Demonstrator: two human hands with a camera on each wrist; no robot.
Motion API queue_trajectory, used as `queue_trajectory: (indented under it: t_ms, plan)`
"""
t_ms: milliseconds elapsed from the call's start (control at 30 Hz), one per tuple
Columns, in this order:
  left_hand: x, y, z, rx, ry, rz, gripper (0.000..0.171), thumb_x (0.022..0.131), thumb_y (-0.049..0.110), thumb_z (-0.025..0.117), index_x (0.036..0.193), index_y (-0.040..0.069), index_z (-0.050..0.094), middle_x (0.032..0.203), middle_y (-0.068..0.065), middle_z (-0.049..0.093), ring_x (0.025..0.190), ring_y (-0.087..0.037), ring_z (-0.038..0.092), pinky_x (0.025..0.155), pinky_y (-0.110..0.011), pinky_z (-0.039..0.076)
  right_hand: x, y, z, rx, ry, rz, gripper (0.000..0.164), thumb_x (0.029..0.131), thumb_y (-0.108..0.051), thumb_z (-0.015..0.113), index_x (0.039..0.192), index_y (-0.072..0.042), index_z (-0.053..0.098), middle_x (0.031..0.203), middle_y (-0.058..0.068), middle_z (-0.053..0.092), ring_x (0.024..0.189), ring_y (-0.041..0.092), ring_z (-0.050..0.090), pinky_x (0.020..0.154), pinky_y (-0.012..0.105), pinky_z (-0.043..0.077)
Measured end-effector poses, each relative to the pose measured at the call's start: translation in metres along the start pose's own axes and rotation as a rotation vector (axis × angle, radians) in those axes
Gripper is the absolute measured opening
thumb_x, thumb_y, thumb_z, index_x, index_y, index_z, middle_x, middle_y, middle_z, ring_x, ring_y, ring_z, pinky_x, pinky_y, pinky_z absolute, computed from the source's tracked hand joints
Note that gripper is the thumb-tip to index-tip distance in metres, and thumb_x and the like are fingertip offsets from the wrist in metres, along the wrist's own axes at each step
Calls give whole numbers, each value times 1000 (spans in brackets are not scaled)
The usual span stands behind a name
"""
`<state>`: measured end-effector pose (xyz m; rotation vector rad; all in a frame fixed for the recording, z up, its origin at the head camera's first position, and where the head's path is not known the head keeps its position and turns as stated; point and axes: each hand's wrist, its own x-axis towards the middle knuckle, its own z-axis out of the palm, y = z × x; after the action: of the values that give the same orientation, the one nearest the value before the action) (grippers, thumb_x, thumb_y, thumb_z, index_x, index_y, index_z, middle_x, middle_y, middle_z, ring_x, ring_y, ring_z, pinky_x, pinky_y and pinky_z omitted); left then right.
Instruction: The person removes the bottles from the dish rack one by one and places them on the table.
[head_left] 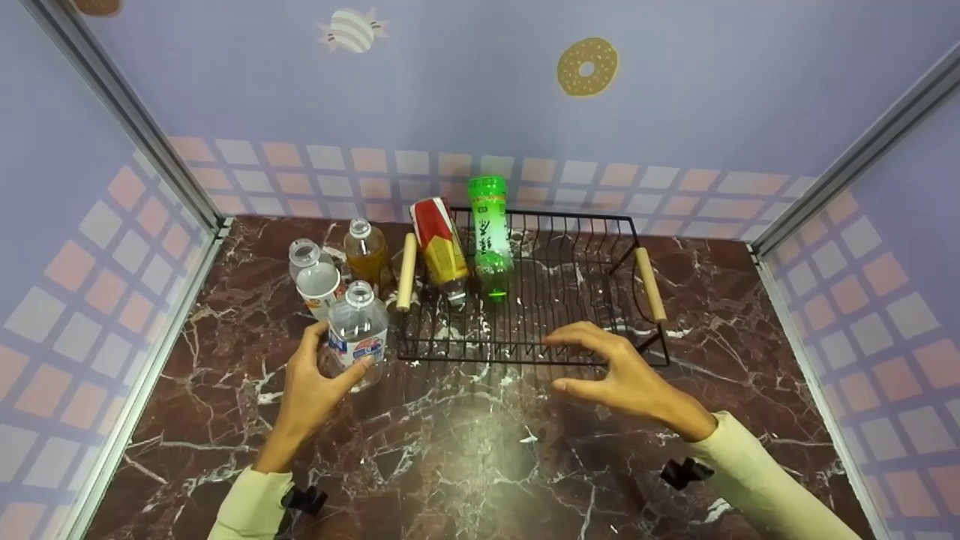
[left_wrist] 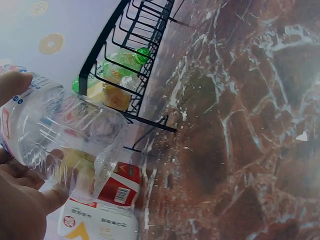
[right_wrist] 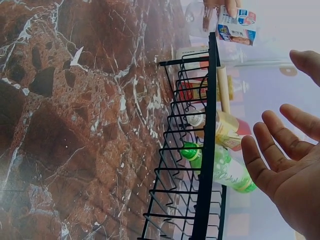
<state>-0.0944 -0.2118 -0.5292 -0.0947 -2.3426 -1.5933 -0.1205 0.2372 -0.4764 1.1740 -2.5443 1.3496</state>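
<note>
My left hand [head_left: 309, 386] grips a clear plastic bottle [head_left: 358, 321] with a blue, white and red label, its thumb on one side and fingers on the other. The bottle is uncapped and upright, and its base shows above the tabletop in the left wrist view. My right hand [head_left: 619, 371] hovers at the front edge of a black wire rack [head_left: 536, 363], fingers spread apart and holding nothing. Inside the rack, a red and yellow bottle [head_left: 442, 251] and a green bottle [head_left: 491, 225] lean side by side, cap ends down toward the front.
Left of the rack stand a clear bottle with an orange and white label [head_left: 319, 281] and a bottle of amber colour [head_left: 365, 251]. Wooden handles [head_left: 407, 271] sit at both rack ends. Patterned walls [head_left: 480, 90] enclose the marbled table [head_left: 465, 450] at the back and sides.
</note>
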Motion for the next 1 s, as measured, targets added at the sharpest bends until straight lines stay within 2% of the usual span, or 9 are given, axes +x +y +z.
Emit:
queue_trajectory:
  t_ms: [233, 367, 433, 500, 633, 733, 867, 967, 1000]
  plan:
    - [3, -13, 7, -13, 29, -18, 70, 86, 4, 95, 145, -4, 59, 131, -23, 72, 113, -31, 68, 95, -36, 58, -2, 3, 1, -1, 7, -8, 53, 90, -14, 90, 139, -5, 72, 139, 9, 73, 130, 31, 68, 119, 44, 52]
    - [3, -18, 8, -31, 51, -50, 71, 86, 2, 94, 147, -5, 57, 133, -23, 71, 115, -26, 68, 98, -29, 57, -2, 4, 0, 5, 6, -3, 53, 90, -14, 90, 139, -5, 72, 139, 9, 72, 129, 31, 68, 119, 44, 52]
    - [2, -20, 8, -43, 65, -56, 71, 86, 1, 93, 147, -5, 57, 132, -23, 71, 112, -20, 68, 96, -23, 57, -3, 5, 0, 4, 10, -4, 53, 90, -14, 90, 139, -5, 72, 138, 9, 73, 129, 31, 68, 119, 44, 52]
    - [1, -23, 7, -55, 79, -60, 70, 86, 0, 93, 147, -6, 57, 127, -24, 72, 103, -15, 70, 87, -20, 60, -4, 6, 0, 4, 16, -6, 53, 90, -13, 90, 139, -5, 72, 137, 9, 73, 127, 32, 69, 118, 43, 53]
    - [0, -29, 1, -105, 106, -61, 68, 87, -5, 91, 145, -8, 56, 118, -24, 73, 91, -11, 72, 75, -21, 62, -5, 8, -2, 1, 24, 1, 53, 89, -13, 90, 139, -7, 72, 137, 8, 73, 128, 31, 69, 119, 40, 51]
    - [-1, -31, -3, -130, 125, -66, 69, 86, -8, 89, 146, -10, 54, 124, -25, 70, 95, -10, 72, 78, -19, 62, -6, 8, -3, -5, 29, 12, 53, 89, -13, 91, 139, -8, 73, 138, 8, 73, 129, 31, 68, 119, 38, 51]
    - [-2, -35, -9, -103, 159, -83, 70, 86, -9, 89, 147, -11, 53, 135, -24, 65, 108, -2, 67, 96, -13, 57, -5, 9, -3, -6, 30, 22, 52, 89, -13, 90, 138, -8, 73, 138, 8, 73, 129, 30, 68, 117, 37, 51]
    - [-3, -37, -14, -102, 183, -89, 70, 87, -10, 88, 147, -12, 53, 135, -21, 65, 110, 0, 66, 101, -12, 55, -5, 10, -4, -4, 31, 28, 51, 90, -12, 90, 138, -7, 73, 138, 8, 73, 129, 30, 68, 116, 35, 52]
    - [-3, -38, -16, -104, 192, -92, 70, 87, -11, 88, 147, -12, 53, 133, -20, 65, 107, -1, 66, 97, -12, 56, -5, 10, -4, -3, 31, 30, 51, 90, -11, 90, 138, -6, 73, 138, 8, 73, 128, 30, 68, 116, 34, 52]
